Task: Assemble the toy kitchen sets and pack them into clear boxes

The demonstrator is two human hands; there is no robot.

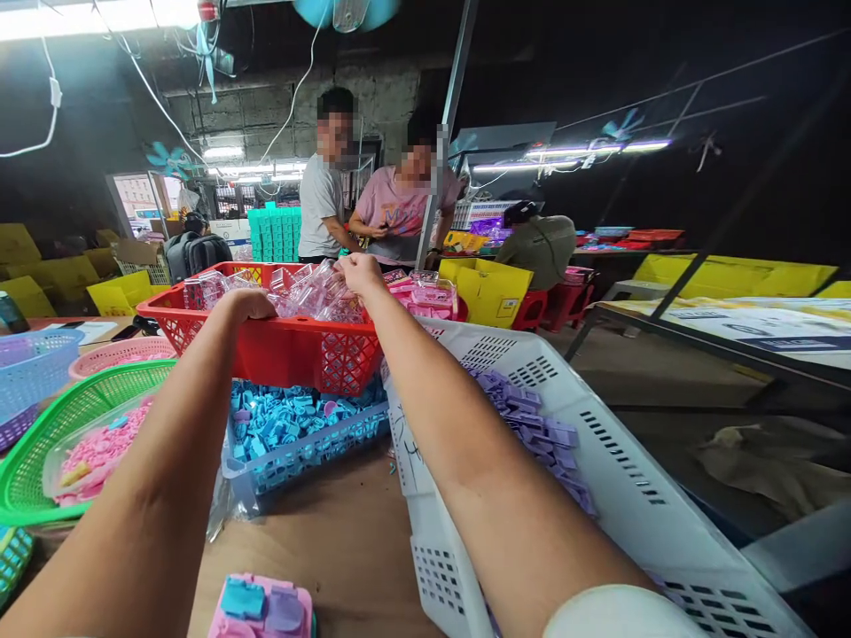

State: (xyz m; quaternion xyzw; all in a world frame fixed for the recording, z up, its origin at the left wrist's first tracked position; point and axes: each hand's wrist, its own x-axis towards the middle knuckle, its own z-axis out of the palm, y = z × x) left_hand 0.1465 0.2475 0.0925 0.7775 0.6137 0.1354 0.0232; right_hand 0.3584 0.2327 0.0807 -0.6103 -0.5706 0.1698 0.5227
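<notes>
Both arms reach forward to a red basket (285, 350) full of clear plastic pieces (319, 292). My left hand (247, 304) rests at the basket's near left rim, its fingers bent down out of sight. At the right end of the clear pieces, my right hand (361, 273) has its fingers curled together; what they hold, if anything, cannot be made out. Under the red basket stands a blue basket (306, 456) of small blue parts (285, 421). A pink piece with blue and purple parts (266, 607) lies on the table near the bottom edge.
On the right stands a white crate (625, 443) with purple parts (532, 416). At left are a green basket (27, 470) with pink parts, a pink basket (120, 354) and a light blue basket (40, 372). Two people stand beyond the table; another sits farther right.
</notes>
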